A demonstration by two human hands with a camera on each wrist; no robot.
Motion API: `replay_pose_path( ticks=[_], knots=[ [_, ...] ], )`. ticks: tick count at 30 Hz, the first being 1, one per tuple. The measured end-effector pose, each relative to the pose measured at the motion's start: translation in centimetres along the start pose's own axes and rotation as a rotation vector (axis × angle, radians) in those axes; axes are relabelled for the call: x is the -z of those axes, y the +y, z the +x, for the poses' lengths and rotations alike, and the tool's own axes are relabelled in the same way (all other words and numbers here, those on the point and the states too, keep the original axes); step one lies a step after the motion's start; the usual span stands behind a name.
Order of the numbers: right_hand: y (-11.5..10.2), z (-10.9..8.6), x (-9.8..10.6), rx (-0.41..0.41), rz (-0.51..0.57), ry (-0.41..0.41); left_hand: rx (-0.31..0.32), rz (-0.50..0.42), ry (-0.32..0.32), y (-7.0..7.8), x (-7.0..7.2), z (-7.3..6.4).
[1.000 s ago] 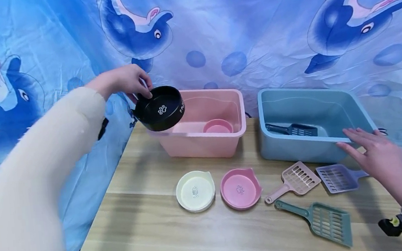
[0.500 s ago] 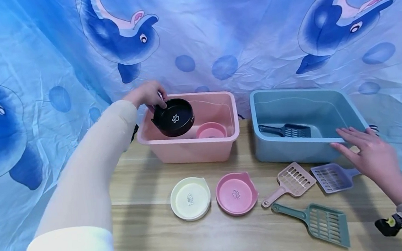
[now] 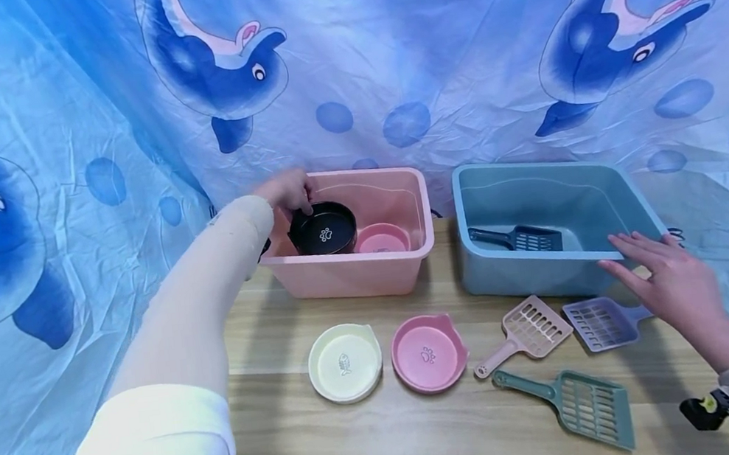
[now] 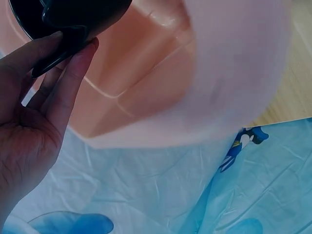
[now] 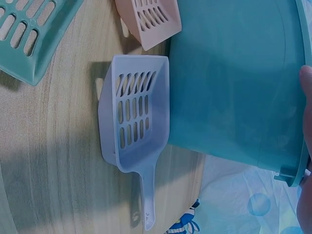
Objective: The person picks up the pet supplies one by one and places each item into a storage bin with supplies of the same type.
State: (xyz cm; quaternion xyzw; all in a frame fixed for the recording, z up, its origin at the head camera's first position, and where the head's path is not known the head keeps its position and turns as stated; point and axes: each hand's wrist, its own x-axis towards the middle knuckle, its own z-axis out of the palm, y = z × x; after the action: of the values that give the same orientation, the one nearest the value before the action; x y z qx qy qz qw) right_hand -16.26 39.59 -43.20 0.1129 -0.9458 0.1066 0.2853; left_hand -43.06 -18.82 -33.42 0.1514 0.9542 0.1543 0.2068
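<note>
My left hand [image 3: 294, 190] pinches the rim of a black pet bowl [image 3: 328, 230] with a white paw print, down inside the pink bin [image 3: 356, 276]. In the left wrist view, thumb and fingers clasp the pointed ear of the black bowl [image 4: 87, 19]. Beside it in the bin lies a pink bowl [image 3: 383, 239]. My right hand [image 3: 672, 273] rests with spread fingers on the front right rim of the blue bin [image 3: 536, 272], which holds a dark blue litter scoop [image 3: 519, 238].
A cream bowl [image 3: 345, 363] and another pink bowl [image 3: 428, 354] sit on the wooden table [image 3: 388, 447]. Right of them lie a pale pink scoop [image 3: 528, 329], a purple scoop [image 5: 134, 112] and a green scoop [image 3: 583, 405]. A blue dolphin-print curtain [image 3: 333, 53] hangs behind.
My left hand has moved right and lowered the black bowl from above the pink bin's left end into it. The right hand stays at the blue bin's rim. The head view has shifted slightly.
</note>
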Motion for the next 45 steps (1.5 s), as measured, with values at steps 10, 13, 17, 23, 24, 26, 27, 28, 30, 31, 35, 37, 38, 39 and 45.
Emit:
replay_pose_path(
  ticks=[10,13,17,23,24,26,27,28,30,31,35,37,38,39,45],
  knots=[
    [-0.9,-0.7,0.1,-0.004,-0.005,0.006,0.039,-0.094,0.055,-0.3,-1.8,-1.8],
    [-1.0,-1.0,0.1,0.004,0.003,0.028,0.06,-0.139,0.069,0.1,-1.9,-2.4],
    [-1.3,-1.2,0.2,0.007,0.007,0.04,0.075,-0.132,0.069,-0.3,-2.0,-1.9],
    [-1.7,-1.6,0.3,-0.003,-0.009,0.027,0.048,-0.065,0.033,-0.8,-2.0,-1.6],
    [-1.8,-1.6,0.4,-0.002,-0.01,0.026,0.048,-0.057,0.021,-0.9,-2.0,-1.6],
    [-1.9,-1.7,0.4,-0.002,-0.011,0.026,0.04,-0.034,-0.009,-1.1,-2.0,-1.6],
    [-2.0,-1.8,0.4,0.001,-0.009,0.028,0.039,-0.018,-0.018,-1.2,-1.9,-1.6],
    [-2.1,-1.8,0.5,0.001,-0.008,0.03,0.04,-0.013,-0.027,-1.2,-1.8,-1.6],
    [-2.3,-2.0,0.6,0.001,-0.008,0.034,0.036,0.003,-0.034,-1.3,-1.6,-1.5],
    [-2.4,-2.1,0.6,-0.002,-0.009,0.035,0.033,-0.005,-0.037,-1.3,-1.4,-1.5],
    [-2.8,-2.4,0.8,-0.006,-0.006,0.041,0.027,-0.051,-0.063,-1.2,-0.9,-1.8],
    [-2.9,-2.6,0.9,-0.005,-0.005,0.044,0.019,-0.063,-0.076,-1.1,-0.6,-2.0],
    [-3.0,-2.6,0.9,-0.004,-0.003,0.047,0.012,-0.056,-0.081,-1.0,-0.4,-2.2],
    [-3.1,-2.7,0.9,-0.002,-0.004,0.05,0.001,-0.048,-0.089,-0.8,-0.2,-2.5],
    [-3.3,-3.2,0.9,-0.011,0.004,0.059,-0.069,0.002,-0.109,0.6,2.4,-5.9]
  ],
)
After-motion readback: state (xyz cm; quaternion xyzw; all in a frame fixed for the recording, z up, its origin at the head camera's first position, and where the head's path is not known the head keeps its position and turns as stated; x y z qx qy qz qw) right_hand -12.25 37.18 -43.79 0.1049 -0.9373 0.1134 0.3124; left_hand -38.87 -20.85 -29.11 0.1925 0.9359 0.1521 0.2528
